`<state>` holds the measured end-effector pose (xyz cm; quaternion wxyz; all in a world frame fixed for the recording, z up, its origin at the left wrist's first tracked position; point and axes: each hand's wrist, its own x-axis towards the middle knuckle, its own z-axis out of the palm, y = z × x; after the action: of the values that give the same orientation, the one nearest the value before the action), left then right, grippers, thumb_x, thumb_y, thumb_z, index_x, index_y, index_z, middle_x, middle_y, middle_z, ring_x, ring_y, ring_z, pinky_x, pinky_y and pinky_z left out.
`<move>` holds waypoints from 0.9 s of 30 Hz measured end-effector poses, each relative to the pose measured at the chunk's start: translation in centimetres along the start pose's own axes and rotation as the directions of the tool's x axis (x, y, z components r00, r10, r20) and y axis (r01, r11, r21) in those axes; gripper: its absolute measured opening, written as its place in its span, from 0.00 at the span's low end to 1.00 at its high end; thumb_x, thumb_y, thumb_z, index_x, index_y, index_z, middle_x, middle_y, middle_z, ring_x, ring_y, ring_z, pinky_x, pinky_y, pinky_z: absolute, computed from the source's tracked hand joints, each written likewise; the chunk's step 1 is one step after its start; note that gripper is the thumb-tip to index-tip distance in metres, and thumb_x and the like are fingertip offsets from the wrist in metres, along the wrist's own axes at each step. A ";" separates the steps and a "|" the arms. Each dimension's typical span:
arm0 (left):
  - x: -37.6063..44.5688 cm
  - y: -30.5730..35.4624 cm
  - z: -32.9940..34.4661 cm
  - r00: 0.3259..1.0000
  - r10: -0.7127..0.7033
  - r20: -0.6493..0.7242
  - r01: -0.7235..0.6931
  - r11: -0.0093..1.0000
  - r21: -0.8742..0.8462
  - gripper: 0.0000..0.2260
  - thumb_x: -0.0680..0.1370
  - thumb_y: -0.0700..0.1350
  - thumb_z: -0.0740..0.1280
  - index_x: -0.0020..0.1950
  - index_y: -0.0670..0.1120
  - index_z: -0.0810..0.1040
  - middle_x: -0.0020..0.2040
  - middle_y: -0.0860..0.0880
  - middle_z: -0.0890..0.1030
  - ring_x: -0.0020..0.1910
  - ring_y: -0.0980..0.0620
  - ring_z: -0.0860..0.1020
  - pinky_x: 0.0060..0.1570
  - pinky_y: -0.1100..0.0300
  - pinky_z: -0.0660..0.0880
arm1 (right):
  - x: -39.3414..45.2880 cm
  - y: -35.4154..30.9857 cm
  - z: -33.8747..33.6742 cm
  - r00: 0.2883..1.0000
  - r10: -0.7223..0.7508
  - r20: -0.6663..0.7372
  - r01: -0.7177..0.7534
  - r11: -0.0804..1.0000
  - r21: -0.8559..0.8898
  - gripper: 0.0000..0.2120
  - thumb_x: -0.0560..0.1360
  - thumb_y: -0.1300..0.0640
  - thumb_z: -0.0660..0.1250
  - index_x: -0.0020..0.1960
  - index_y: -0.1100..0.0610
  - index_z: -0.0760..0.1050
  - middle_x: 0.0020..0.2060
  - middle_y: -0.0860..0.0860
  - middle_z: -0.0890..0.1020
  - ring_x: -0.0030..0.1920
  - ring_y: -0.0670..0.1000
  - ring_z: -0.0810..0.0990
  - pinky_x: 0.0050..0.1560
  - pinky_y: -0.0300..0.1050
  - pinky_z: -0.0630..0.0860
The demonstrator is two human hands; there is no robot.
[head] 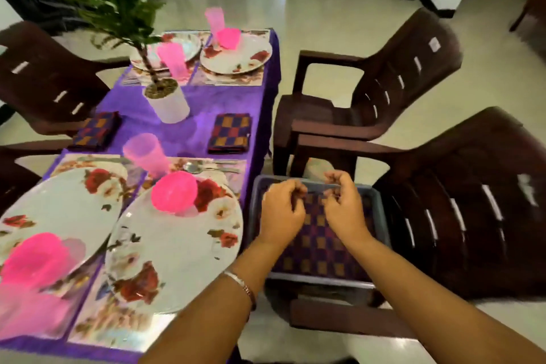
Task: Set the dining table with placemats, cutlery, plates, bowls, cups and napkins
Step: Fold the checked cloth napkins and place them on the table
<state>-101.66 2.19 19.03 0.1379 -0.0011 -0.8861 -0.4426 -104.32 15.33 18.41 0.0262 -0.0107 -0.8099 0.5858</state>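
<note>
Both hands reach into the grey tray [381,204] on the chair seat beside the table, the left hand [282,211] and right hand [344,205] each pinching the far edge of the checked napkin [320,248], probably to lift it flat. Two folded napkins [230,133] already lie mid-table, so this one likely belongs by the near floral plate [177,248].
</note>
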 end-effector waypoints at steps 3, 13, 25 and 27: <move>-1.4 -0.4 4.0 0.991 -0.096 0.090 0.093 0.995 0.033 0.11 0.68 0.42 0.59 0.45 0.48 0.78 0.42 0.51 0.81 0.43 0.48 0.78 0.46 0.48 0.77 | -0.7 3.9 -3.1 0.997 0.079 -0.021 -0.079 0.996 -0.039 0.23 0.71 0.75 0.56 0.55 0.51 0.71 0.54 0.54 0.77 0.51 0.54 0.77 0.53 0.47 0.76; -2.3 -5.3 11.5 0.927 -0.326 0.187 0.310 0.944 0.109 0.09 0.74 0.34 0.63 0.45 0.48 0.76 0.44 0.53 0.78 0.46 0.52 0.77 0.47 0.57 0.77 | 0.2 12.5 -4.9 0.969 0.247 0.023 -0.243 0.964 -0.110 0.20 0.75 0.73 0.58 0.58 0.52 0.69 0.53 0.52 0.76 0.46 0.49 0.76 0.49 0.41 0.75; 7.6 -16.4 22.6 0.657 -0.552 0.513 0.283 0.811 0.512 0.20 0.73 0.40 0.70 0.64 0.47 0.74 0.62 0.46 0.73 0.63 0.44 0.70 0.62 0.52 0.72 | 14.8 24.8 -2.8 0.895 0.416 0.158 -0.247 0.760 -0.601 0.22 0.74 0.64 0.67 0.66 0.60 0.67 0.60 0.58 0.72 0.60 0.57 0.73 0.61 0.52 0.72; 8.8 -18.7 24.3 0.560 -0.611 0.559 0.212 0.758 0.616 0.29 0.73 0.44 0.72 0.72 0.47 0.67 0.70 0.45 0.67 0.69 0.42 0.65 0.66 0.49 0.70 | 17.6 27.4 -2.5 0.870 0.448 0.204 -0.140 0.623 -0.769 0.24 0.74 0.60 0.68 0.68 0.60 0.65 0.63 0.59 0.70 0.65 0.61 0.69 0.63 0.54 0.69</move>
<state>-118.36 8.86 -7.36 -0.3458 0.0711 -0.9166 -0.1879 -122.11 27.14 -6.33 -0.2349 -0.0428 -0.9508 0.1975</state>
